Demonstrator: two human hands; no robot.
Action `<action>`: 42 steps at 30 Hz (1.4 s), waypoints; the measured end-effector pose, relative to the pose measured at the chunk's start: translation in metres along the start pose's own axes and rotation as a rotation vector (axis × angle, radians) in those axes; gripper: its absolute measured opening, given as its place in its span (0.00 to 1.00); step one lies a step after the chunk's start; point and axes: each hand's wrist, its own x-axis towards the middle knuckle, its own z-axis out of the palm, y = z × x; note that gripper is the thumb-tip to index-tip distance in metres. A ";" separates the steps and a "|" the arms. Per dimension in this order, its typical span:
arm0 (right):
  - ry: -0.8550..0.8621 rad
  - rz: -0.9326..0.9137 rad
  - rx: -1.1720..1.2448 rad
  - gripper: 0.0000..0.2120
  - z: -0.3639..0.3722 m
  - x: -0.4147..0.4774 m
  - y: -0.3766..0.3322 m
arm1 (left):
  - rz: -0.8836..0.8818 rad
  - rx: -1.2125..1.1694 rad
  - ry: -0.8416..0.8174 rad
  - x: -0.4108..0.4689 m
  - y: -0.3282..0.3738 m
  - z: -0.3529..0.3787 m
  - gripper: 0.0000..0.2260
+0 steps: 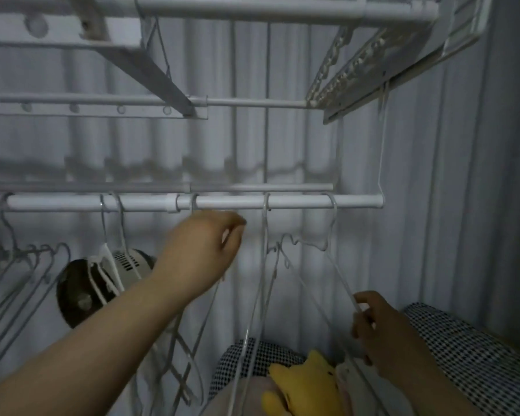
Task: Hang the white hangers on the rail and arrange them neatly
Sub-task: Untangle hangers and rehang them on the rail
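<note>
A white rail (237,202) runs across the middle of the view. Several white hangers hang on it: a bunch at the far left (9,265), a pair (111,253) left of centre, and others on the right part. My left hand (201,250) is just under the rail and pinches the neck of a white hanger (189,340) whose hook sits over the rail. My right hand (376,328) grips the sloping arm of another white hanger (330,235) hooked near the rail's right end. One more hanger (264,265) hangs between my hands.
A higher rail and folding rack arms (357,70) are overhead. A round fan (102,283) stands behind the left hangers. Below are a checked cushion (463,349) and a yellow soft toy (303,382). A pale curtain covers the back wall.
</note>
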 end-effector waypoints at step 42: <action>0.329 0.041 -0.144 0.11 0.040 -0.041 -0.003 | 0.121 0.158 0.199 0.025 -0.083 0.046 0.19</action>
